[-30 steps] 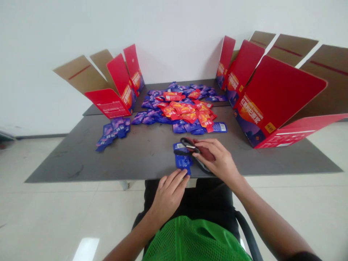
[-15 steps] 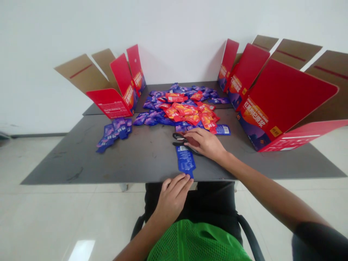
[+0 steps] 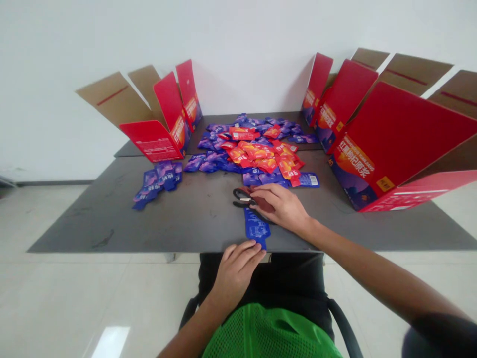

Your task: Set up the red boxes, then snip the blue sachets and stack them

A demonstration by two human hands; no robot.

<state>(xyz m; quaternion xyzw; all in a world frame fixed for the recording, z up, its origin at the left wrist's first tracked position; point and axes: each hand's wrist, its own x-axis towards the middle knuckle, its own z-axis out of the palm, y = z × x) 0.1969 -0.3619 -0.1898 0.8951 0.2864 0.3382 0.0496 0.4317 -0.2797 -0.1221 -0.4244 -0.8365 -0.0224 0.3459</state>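
A blue sachet lies at the near edge of the dark table. My left hand sits below that edge, its fingertips pinching the sachet's near end. My right hand rests on the table just past the sachet, fingers curled round black-handled scissors whose loops stick out to the left. Behind them spreads a pile of red and purple sachets.
An open red carton stands at the back left, with a small heap of purple sachets in front of it. Large open red cartons line the right side. A white wall is behind; pale floor tiles lie below.
My right hand carried the scissors away from me and a little left, then drew slightly back. The blue sachet came free of the scissors and lies flat. My left hand kept its place.
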